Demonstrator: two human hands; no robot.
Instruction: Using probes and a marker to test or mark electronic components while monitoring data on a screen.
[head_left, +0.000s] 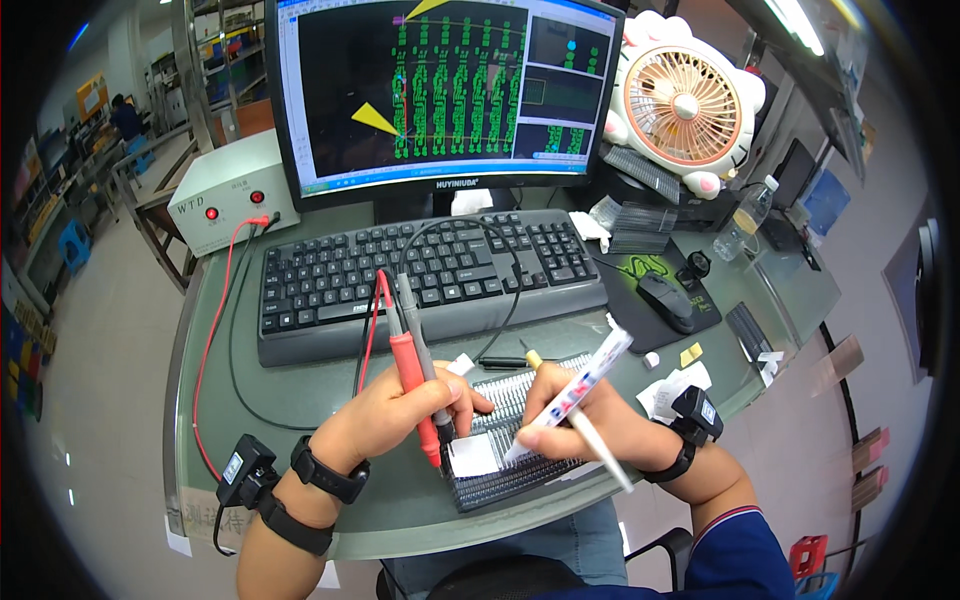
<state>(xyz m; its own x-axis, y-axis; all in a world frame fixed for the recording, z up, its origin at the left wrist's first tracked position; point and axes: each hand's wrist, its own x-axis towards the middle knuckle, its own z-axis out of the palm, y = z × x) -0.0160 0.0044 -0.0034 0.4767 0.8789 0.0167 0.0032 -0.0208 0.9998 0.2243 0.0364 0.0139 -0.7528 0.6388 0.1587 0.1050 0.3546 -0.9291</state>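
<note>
My left hand [372, 418] is closed round two test probes, a red one [408, 365] and a grey one [415, 330], whose lower ends point down toward the panel. A white marker pen [582, 385] slants in my right hand [622, 430], its lower end at the panel. The same hand also holds a thin white stick [603, 455] with a yellowish end. Beneath both hands lies a dark panel with close rows of small silvery parts [515, 395]. A blank white label or paper piece [474, 456] rests on it, between the hands.
A black keyboard [430, 270] lies beyond the hands, below a monitor [450, 100]. Red and black leads run to a grey box [230, 195] at left. A mouse [665, 303], bottle [745, 220], fan [685, 105] and crumpled paper [680, 390] are at right.
</note>
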